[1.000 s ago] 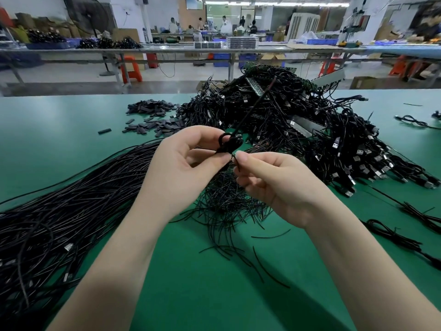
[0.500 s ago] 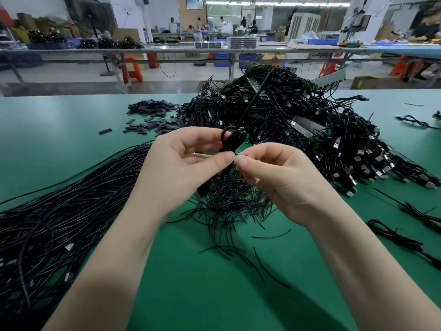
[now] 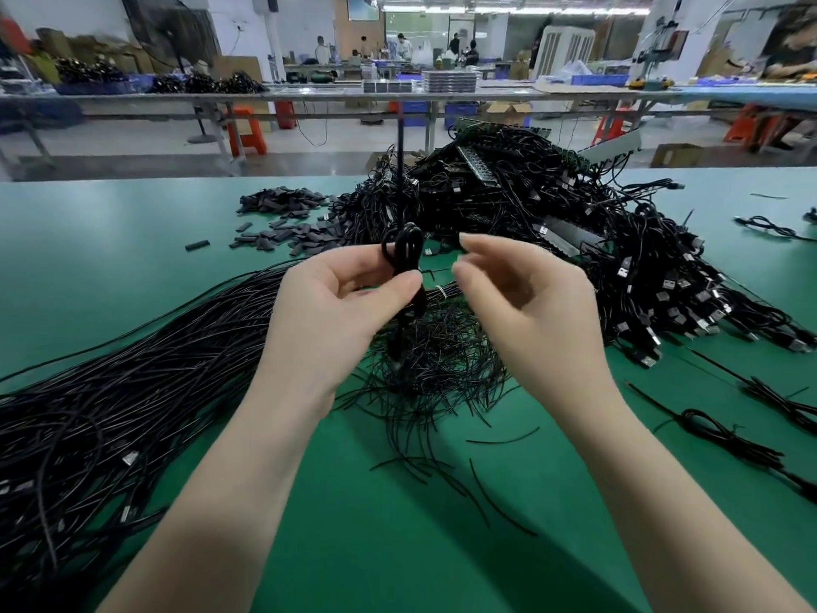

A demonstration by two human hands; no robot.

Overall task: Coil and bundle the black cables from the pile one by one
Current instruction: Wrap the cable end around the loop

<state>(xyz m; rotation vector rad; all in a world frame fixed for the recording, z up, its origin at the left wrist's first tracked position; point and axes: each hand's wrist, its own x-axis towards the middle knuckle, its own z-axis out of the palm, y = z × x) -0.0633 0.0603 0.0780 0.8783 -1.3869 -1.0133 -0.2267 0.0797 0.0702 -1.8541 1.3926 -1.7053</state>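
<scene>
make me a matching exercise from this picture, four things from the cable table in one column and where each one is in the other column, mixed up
Things:
1. coiled cable
2. right hand
3. small black sleeves
4. straight cables

Places or states:
A. spread along the left of the green table
B. scattered behind the left hand
C. pinched in the left hand
D. beside the coil, holding nothing

Pairs: 1-C, 2-D, 3-B, 4-A
</scene>
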